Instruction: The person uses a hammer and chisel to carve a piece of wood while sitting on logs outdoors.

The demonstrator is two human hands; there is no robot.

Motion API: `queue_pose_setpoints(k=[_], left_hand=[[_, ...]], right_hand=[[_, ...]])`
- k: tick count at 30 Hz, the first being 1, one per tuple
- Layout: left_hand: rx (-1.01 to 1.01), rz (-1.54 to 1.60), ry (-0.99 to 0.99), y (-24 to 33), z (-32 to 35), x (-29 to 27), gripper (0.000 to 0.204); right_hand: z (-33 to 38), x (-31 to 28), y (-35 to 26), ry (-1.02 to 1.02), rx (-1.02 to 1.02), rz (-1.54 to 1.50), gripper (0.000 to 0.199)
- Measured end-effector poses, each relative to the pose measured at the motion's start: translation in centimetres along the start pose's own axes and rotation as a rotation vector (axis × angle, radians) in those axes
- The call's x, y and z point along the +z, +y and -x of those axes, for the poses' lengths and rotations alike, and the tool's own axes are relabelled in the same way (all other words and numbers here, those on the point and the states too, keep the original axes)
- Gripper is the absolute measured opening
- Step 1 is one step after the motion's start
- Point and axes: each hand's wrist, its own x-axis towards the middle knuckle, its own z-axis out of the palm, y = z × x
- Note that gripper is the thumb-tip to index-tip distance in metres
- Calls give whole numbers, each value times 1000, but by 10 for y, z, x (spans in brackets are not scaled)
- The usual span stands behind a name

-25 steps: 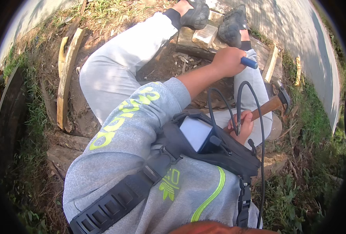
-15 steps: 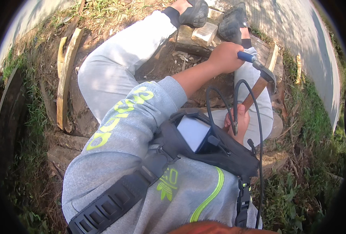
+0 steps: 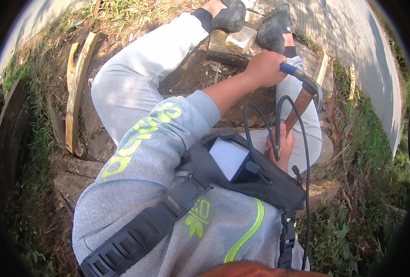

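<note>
A claw hammer with a reddish-brown wooden handle, a dark metal head and a blue part at one end is held above my right lower leg. My left hand is closed around the blue end, its fingers partly turned from sight. Lower down, beside the black chest bag, my right hand wraps the wooden handle. The bag and a looping black cable hide part of that hand. The curved claw points to the right, away from my left hand.
Between my dark shoes a pale squared wood block sits on a thicker timber. Wood chips lie on the soil. Long split strips lie at left, and a paved path runs along the right.
My left hand and the hammer head have shifted very slightly, with the head tilting a little. Both hands keep their hold, and my legs and the wood pieces stay in place.
</note>
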Motion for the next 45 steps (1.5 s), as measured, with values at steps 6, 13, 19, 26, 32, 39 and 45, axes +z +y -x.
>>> queue_pose_setpoints(k=[6,13,19,26,32,39,45], left_hand=[[-5,-39,-44,-1,-2,-1,16],[20,-2,-31,-3,3,-4,17],[68,18,-32,-6,0,1,16],[56,33,-5,-9,-1,1,17],[39,-1,-15,-8,0,0,18],[19,51,-51,-3,0,-6,17],[17,87,-58,-3,1,-9,17]], right_hand=[[7,-5,-18,5,-13,-49,43],[4,-11,-34,33,-54,-19,45],[-1,-14,-6,-52,85,136,30],[7,-2,-10,48,4,-39,38],[4,-28,-4,-5,40,17,38],[13,-6,-35,105,-92,-173,38],[11,-10,-26,114,107,-3,41]])
